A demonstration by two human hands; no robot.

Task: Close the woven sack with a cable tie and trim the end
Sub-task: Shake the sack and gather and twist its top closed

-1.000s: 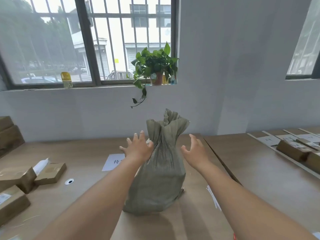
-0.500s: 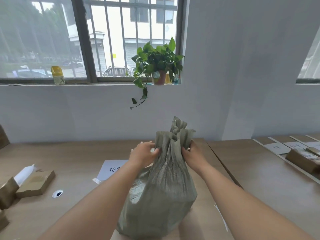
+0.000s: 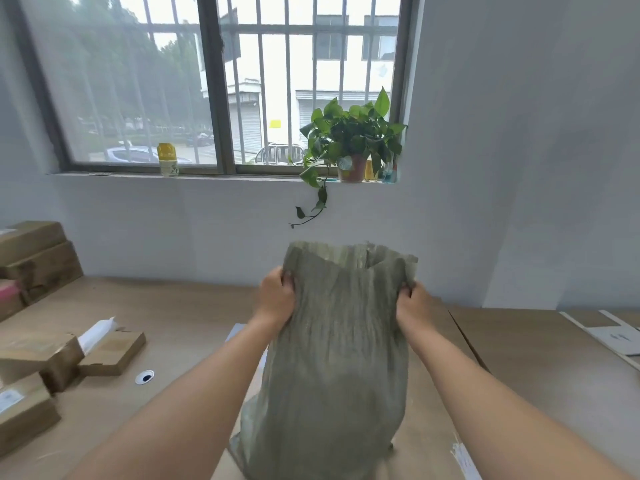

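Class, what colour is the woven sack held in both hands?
A dull grey-green, with fine vertical creases in the weave; the woven sack shows best in the head view.

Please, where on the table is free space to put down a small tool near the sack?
Bare wood lies between the woven sack and the flat cardboard box, beyond the small round white disc. The table right of the right hand is bare too. The left edge is crowded with stacked boxes.

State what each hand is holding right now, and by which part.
Both grip the woven sack near its open top: left hand on the left edge, right hand on the right edge, mouth spread between them.
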